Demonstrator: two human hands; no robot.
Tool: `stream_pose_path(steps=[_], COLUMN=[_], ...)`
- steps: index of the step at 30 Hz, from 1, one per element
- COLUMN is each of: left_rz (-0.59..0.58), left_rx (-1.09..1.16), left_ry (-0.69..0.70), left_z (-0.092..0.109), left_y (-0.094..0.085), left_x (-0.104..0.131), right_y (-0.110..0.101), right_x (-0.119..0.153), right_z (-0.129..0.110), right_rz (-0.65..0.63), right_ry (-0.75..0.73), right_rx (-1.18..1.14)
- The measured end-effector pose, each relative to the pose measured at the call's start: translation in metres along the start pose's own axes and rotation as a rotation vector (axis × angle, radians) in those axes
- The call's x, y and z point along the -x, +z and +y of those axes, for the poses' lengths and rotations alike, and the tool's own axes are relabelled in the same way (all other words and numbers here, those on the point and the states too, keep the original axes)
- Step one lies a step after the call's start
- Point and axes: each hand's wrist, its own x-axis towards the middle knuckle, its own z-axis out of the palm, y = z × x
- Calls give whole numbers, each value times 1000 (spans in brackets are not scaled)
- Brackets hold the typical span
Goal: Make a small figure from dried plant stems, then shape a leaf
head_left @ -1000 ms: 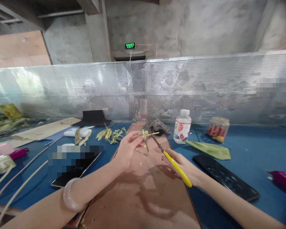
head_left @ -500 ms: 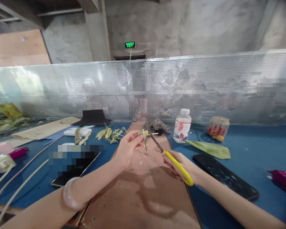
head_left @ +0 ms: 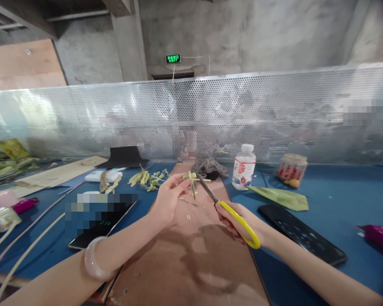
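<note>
Between the fingertips of my left hand [head_left: 170, 196] is a small pale-green piece of woven leaf [head_left: 191, 175], with thin strips sticking out below and to the right. My right hand [head_left: 234, 219] is closed around yellow-handled scissors [head_left: 241, 222]. Their dark metal blades point up and left, with the tips beside the leaf piece; whether they touch it I cannot tell. Both hands are above a brown board [head_left: 178, 263], on which small leaf scraps and a tiny pale ring [head_left: 188, 216] lie.
A clear bottle [head_left: 243, 168], a jar [head_left: 292, 168], a green leaf [head_left: 282, 198] and a black phone [head_left: 301, 233] lie to the right. Left are another phone [head_left: 98, 229], dried leaf pieces [head_left: 151, 178] and cables [head_left: 38, 229]. Grey string [head_left: 209, 168] sits behind my hands; a perforated metal screen [head_left: 147, 119] stands beyond.
The leaf piece and the scissors' tips have shifted very slightly left and up. Both hands keep their hold, and the view has tilted a little.
</note>
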Motion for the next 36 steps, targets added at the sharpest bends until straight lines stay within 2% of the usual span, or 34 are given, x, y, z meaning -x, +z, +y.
stream_pose_path(steps=[7, 16, 30, 36], left_rz=[5, 3, -6, -13], left_rx=[-8, -82, -267, -332], left_ry=[16, 74, 205, 234], left_z=[-2, -2, 1, 1], left_y=[-1, -4, -7, -8], left_x=[0, -5, -6, -7], right_y=[9, 7, 6, 5], right_x=[6, 4, 1, 1], right_z=[-13, -16, -7, -8], right_rz=[-28, -67, -29, -25], right_ry=[104, 203, 135, 154], right_rx=[-122, -175, -107, -86])
